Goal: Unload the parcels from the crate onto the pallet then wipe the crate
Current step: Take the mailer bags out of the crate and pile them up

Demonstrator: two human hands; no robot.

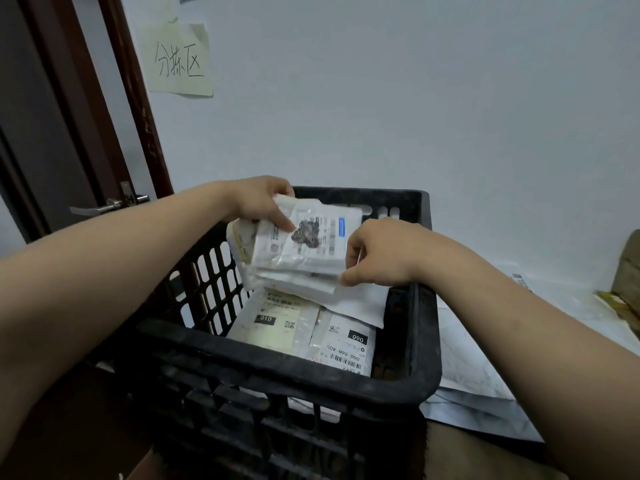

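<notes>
Your left hand (258, 206) and right hand (377, 252) pinch a loose stack of parcels (304, 251) above the crate (287, 368); slick lower ones could slip free and drop.

You face a pale wall (415, 98) bearing a handwritten paper sign (181, 60); a dark wooden door (52, 133) with a metal lever handle (110, 203) stands left.

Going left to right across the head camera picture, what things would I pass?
door handle → paper sign → left hand → bundle of parcels → right hand → brown thing at the edge
</notes>
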